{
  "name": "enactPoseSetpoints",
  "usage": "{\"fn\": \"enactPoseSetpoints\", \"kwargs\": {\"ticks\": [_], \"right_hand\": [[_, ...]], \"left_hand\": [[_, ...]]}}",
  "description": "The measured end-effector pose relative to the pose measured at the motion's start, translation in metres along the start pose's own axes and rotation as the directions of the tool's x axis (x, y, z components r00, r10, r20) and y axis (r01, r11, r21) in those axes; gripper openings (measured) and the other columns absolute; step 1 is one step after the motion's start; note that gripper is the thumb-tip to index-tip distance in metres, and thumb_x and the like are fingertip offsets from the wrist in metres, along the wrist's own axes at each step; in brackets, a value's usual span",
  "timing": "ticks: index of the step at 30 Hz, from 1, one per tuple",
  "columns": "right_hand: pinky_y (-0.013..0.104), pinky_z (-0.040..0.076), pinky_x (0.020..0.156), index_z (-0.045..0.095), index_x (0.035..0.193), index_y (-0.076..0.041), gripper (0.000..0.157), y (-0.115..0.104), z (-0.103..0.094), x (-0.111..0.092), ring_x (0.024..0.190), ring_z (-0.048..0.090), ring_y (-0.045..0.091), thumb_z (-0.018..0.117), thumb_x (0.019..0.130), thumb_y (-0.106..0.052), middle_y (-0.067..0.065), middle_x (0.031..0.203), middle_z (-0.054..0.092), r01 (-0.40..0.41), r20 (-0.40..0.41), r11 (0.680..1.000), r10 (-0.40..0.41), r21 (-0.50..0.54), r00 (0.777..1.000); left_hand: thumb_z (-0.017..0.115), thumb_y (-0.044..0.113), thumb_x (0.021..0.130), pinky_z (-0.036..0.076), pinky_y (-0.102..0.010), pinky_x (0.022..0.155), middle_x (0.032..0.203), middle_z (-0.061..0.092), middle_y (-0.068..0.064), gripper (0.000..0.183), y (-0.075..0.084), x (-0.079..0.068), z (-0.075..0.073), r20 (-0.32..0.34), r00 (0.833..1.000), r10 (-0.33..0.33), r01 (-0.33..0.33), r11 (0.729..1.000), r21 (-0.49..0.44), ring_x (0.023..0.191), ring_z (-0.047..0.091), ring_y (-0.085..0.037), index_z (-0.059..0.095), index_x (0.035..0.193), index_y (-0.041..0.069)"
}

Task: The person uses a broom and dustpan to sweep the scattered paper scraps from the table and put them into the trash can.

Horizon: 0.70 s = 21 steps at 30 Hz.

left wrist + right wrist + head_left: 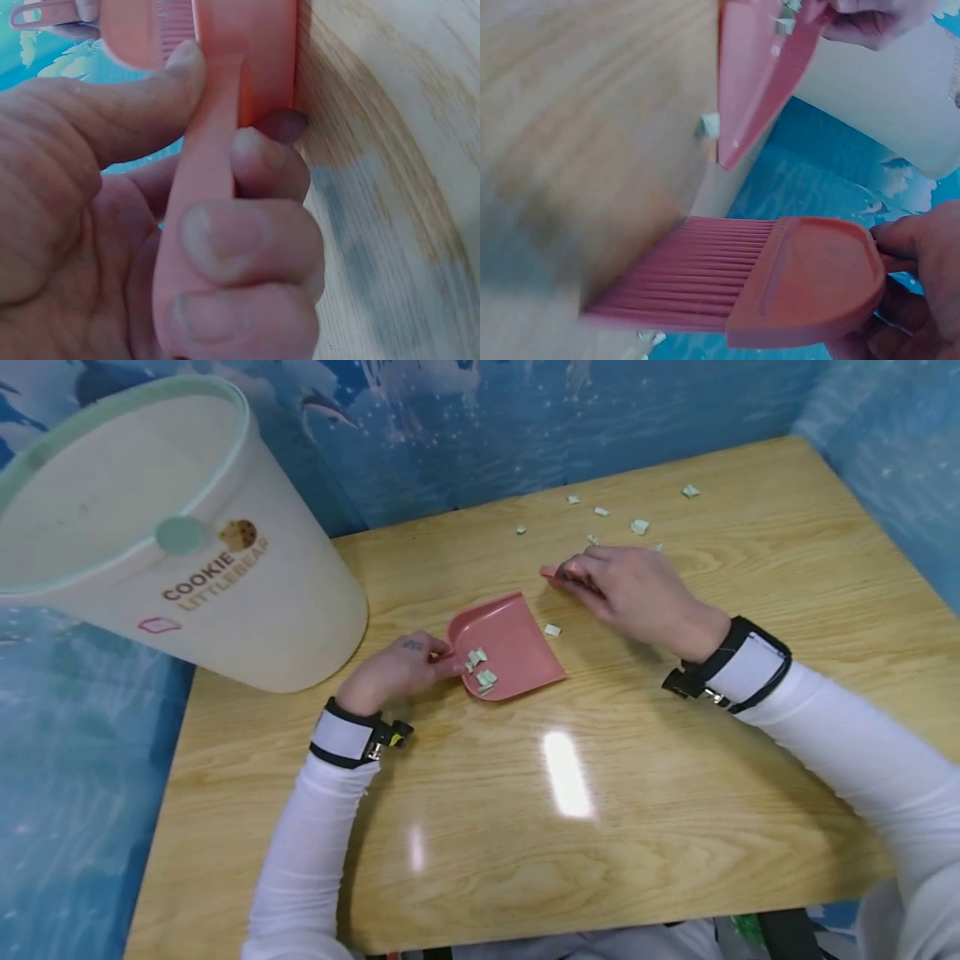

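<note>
My left hand (401, 670) grips the handle (201, 195) of a pink dustpan (510, 643), its fingers wrapped round it in the left wrist view. Several pale green paper scraps (486, 678) lie in the pan near the handle end. One more scrap (552, 630) sits on the table just outside the pan's front lip. To the right, my right hand (637, 593) holds a small pink brush (806, 277) by its handle. In the right wrist view the brush's bristles (697, 270) reach down to the tabletop. From above, the hand hides most of the brush.
A tall cream bin (300, 585) with a mint rim and "COOKIE LITTLEBEAR" lettering stands at the left. Several more paper scraps (639, 527) are scattered on the wooden table (465, 827) toward the back right. A blue sea-pattern wall (465, 435) borders the table's far edge.
</note>
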State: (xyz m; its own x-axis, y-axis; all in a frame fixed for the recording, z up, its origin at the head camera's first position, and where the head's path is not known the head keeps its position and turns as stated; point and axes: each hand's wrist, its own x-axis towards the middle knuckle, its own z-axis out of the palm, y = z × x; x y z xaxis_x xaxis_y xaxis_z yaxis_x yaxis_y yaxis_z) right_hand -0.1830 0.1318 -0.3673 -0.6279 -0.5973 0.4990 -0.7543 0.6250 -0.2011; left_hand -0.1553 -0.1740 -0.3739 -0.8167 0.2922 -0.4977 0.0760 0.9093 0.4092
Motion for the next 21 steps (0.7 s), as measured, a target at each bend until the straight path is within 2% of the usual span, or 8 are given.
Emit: {"fn": "enactPoseSetpoints", "kwargs": {"ticks": [4,8,14,18,21], "right_hand": [[0.044,0.051,0.054,0.065,0.091,-0.002,0.010,-0.006,0.007,0.001,0.067,0.061,0.023,0.064,0.092,-0.012,0.012,0.081,0.067,0.006,-0.003,1.000,-0.006,0.008,1.000],[0.042,0.051,0.057,0.059,0.085,0.000,0.016,-0.016,0.009,0.007,0.064,0.058,0.024,0.061,0.095,-0.012,0.012,0.072,0.060,-0.017,-0.006,0.997,0.017,0.081,1.000],[0.029,0.036,0.053,0.049,0.074,-0.006,0.024,-0.029,0.012,0.014,0.057,0.042,0.016,0.059,0.096,-0.010,0.005,0.064,0.048,-0.031,-0.015,0.971,0.036,0.236,0.999],[0.029,0.045,0.057,0.054,0.071,-0.007,0.025,-0.032,0.015,0.017,0.061,0.054,0.013,0.060,0.095,-0.010,0.010,0.075,0.064,-0.021,-0.039,0.954,0.034,0.300,0.999],[0.032,0.048,0.057,0.066,0.081,-0.002,0.017,-0.032,0.015,0.018,0.069,0.063,0.015,0.060,0.095,-0.009,0.016,0.093,0.071,-0.035,-0.041,0.949,0.050,0.314,0.998]], "left_hand": [[0.056,0.041,0.098,0.041,-0.038,0.079,0.112,0.054,-0.009,0.041,0.001,0.001,0.000,0.007,1.000,-0.004,0.004,1.000,-0.010,0.097,0.048,-0.025,0.063,0.121,0.009],[0.056,0.041,0.098,0.041,-0.038,0.079,0.112,0.055,-0.009,0.040,0.001,0.000,-0.001,0.009,1.000,-0.007,0.007,1.000,-0.022,0.097,0.048,-0.025,0.064,0.121,0.009],[0.055,0.041,0.098,0.042,-0.040,0.083,0.116,0.054,-0.009,0.043,0.000,-0.001,-0.001,0.010,1.000,0.001,0.000,1.000,-0.014,0.099,0.048,-0.025,0.062,0.124,0.009],[0.055,0.041,0.098,0.043,-0.041,0.085,0.118,0.055,-0.009,0.042,0.000,-0.001,0.000,0.011,1.000,0.009,-0.008,1.000,-0.018,0.101,0.048,-0.024,0.063,0.124,0.009],[0.055,0.041,0.098,0.043,-0.041,0.086,0.119,0.055,-0.009,0.042,0.001,-0.001,-0.001,0.016,1.000,0.013,-0.012,1.000,-0.027,0.102,0.048,-0.024,0.062,0.125,0.009]]}}
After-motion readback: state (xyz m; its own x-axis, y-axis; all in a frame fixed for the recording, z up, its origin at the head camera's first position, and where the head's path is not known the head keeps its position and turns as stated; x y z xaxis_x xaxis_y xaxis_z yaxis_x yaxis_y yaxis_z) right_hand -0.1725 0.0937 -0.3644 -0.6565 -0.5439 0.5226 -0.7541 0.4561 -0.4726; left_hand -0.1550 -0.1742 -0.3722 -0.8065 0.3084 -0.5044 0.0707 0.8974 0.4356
